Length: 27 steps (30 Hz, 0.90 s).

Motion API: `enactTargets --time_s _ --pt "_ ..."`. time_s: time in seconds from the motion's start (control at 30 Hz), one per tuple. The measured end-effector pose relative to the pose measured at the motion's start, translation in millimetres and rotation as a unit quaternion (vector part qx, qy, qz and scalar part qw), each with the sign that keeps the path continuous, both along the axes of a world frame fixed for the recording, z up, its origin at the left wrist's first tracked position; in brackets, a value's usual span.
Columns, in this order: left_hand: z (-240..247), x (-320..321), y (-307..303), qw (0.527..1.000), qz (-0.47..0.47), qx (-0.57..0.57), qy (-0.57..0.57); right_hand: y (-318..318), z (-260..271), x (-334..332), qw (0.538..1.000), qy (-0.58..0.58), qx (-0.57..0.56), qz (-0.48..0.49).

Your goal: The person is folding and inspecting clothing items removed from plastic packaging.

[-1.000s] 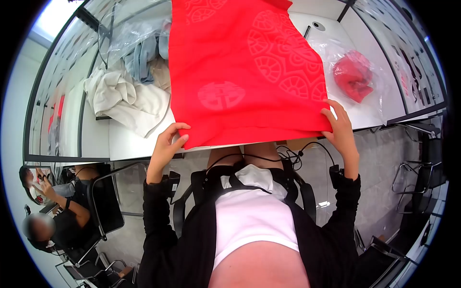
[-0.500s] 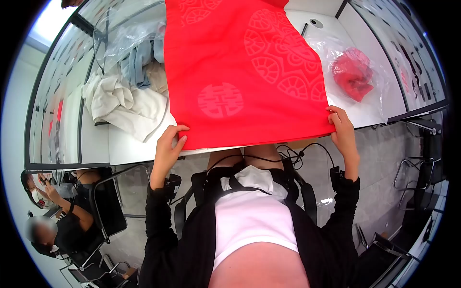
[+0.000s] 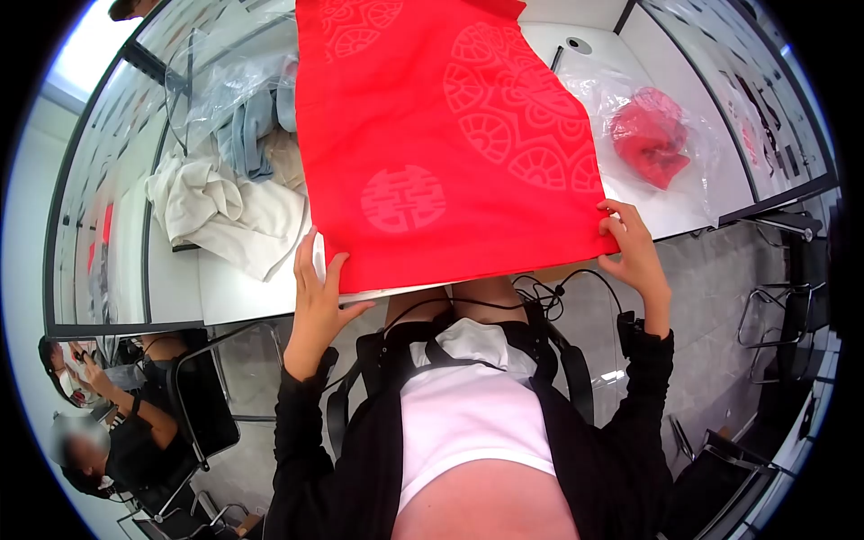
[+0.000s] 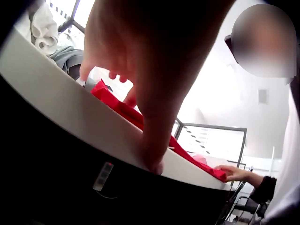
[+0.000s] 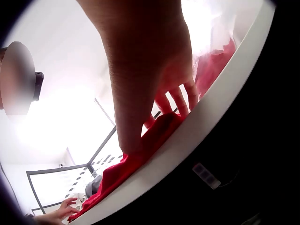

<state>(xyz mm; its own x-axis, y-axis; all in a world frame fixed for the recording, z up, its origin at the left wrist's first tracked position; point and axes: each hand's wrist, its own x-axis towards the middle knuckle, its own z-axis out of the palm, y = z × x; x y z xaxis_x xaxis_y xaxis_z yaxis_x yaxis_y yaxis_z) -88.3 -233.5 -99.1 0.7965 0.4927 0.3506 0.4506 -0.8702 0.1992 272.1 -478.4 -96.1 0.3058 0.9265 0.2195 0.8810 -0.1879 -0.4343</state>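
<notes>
A red cloth [image 3: 441,135] with woven round patterns lies spread on the white table [image 3: 243,288], its near edge at the table's front. My left hand [image 3: 317,292] lies with straight fingers against the cloth's near-left corner, thumb out over the table edge. The left wrist view shows this hand [image 4: 140,70] reaching down onto the table edge [image 4: 70,117] beside the red cloth [image 4: 117,105]. My right hand [image 3: 630,247] grips the near-right corner. In the right wrist view its fingers [image 5: 178,98] curl over the red cloth [image 5: 140,154] at the table rim [image 5: 211,126].
A heap of white and grey-blue clothes [image 3: 225,198] lies left of the cloth under clear plastic [image 3: 207,81]. A clear bag holding a red bundle [image 3: 650,135] sits at the right. Cables [image 3: 549,288] hang below the table. Seated people [image 3: 99,423] and chairs [image 3: 202,387] are at the lower left.
My left hand has let go of the near-left corner and now lies with fingers straight beside it. The cloth has shifted slightly left. The right hand keeps its grip.
</notes>
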Motion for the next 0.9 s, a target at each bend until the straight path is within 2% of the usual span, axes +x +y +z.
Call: enactTargets --time_s 0.2,0.27,0.37,0.47,0.6,0.7,0.8,0.9 --pt "-16 -8 -4 0.997 -0.027 -0.059 0.028 -3 -1 -2 0.999 -0.045 -0.006 0.014" --pt "-13 -10 -6 0.998 -0.031 -0.031 0.039 -5 -5 5 0.999 -0.042 -0.012 0.019" --pt "-8 -13 -5 0.997 -0.049 -0.011 0.051 -5 11 15 0.995 0.05 -0.081 0.039" --pt "-9 -17 1 0.997 -0.06 0.019 0.037 2 34 26 0.99 0.068 -0.101 0.066" --pt "-14 -14 8 0.998 -0.05 0.033 0.009 32 39 55 0.984 -0.174 0.008 0.035" --pt "-14 -16 9 0.998 -0.055 0.03 0.005 44 4 106 0.966 -0.257 -0.028 -0.021" --pt "-12 -22 9 0.998 -0.052 0.022 0.001 60 -7 142 0.964 -0.19 -0.142 -0.116" --pt "-7 -29 8 0.998 -0.055 0.01 0.003 68 -21 188 0.97 -0.176 -0.111 -0.127"
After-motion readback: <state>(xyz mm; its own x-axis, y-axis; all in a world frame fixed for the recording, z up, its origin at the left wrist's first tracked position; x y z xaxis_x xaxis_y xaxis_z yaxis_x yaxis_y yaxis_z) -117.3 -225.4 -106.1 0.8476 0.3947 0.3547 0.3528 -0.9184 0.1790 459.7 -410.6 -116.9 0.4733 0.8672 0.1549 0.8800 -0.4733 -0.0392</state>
